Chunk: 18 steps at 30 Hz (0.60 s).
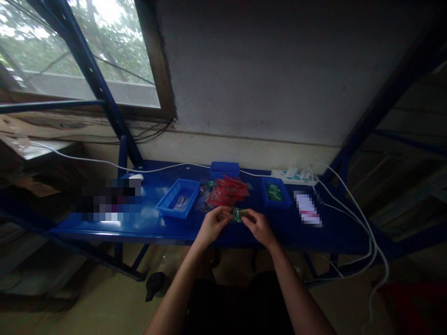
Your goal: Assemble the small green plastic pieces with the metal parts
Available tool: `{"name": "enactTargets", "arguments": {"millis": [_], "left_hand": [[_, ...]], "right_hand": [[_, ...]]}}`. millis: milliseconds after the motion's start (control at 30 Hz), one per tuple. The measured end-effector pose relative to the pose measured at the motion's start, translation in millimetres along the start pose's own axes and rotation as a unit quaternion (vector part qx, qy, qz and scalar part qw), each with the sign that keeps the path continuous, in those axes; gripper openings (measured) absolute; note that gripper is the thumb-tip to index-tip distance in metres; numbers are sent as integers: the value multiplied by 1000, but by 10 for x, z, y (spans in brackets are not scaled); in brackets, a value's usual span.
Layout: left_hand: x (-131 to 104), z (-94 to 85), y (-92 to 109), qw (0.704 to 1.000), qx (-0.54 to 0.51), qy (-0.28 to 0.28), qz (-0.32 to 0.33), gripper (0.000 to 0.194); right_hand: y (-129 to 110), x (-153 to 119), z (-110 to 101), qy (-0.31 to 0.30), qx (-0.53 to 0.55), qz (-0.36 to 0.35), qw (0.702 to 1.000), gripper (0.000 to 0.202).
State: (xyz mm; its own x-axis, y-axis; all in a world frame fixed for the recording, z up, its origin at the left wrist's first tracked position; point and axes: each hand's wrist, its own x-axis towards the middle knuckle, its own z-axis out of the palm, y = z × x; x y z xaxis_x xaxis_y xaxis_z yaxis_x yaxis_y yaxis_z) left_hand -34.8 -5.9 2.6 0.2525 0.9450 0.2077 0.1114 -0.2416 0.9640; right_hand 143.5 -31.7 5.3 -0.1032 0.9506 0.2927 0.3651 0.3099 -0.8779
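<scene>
Between my two hands, just above the front of the blue table, is a small green packet (pixel 238 214) with shiny, clear-looking parts. My left hand (pixel 215 222) pinches its left side. The right side is between the thumb and fingers of my right hand (pixel 259 226). Right behind the hands lies a loose pile of red packets (pixel 228 190), with clear plastic bags (pixel 203 200) at its left edge. To the right stands a blue tray (pixel 288 202) containing green packets (pixel 274 192). A larger blue tray (pixel 167 211) on the left contains a few small clear pieces (pixel 180 203).
Another blue tray (pixel 224 167) stands at the back of the blue table (pixel 139 231). A white power strip (pixel 295 177) with plugs lies at the back right. White cables (pixel 359 223) hang over the right side. Blurred-out objects lie at both ends; blue frame posts rise there.
</scene>
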Motion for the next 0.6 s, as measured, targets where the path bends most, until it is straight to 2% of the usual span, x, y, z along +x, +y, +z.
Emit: {"name": "enactTargets", "arguments": {"millis": [200,300,367,433,467,533,600], "left_hand": [[-39,-12,58,1000,-17,17,-11,24],[-45,-29,93,1000,-6,10,-18,24],[-54,-32,110,1000,16,3,-23,25],[-69,-25,119,999,41,-9,-22,25],[-76,-19,121,998,53,-16,-17,24],[-90,-6,121,997,75,-28,-7,23],[-97,4,115,995,94,-37,-2,21]], "right_hand": [[-164,83,-86,-4,-55,-48,997,21],[-182,130,-247,52,-129,-92,986,22],[-126,164,-409,133,-211,-108,962,25],[-26,200,-578,228,-292,-111,922,28],[30,215,-648,254,-328,-105,904,28],[124,233,-731,256,-378,-95,884,27],[168,223,-713,239,-399,-96,880,26]]}}
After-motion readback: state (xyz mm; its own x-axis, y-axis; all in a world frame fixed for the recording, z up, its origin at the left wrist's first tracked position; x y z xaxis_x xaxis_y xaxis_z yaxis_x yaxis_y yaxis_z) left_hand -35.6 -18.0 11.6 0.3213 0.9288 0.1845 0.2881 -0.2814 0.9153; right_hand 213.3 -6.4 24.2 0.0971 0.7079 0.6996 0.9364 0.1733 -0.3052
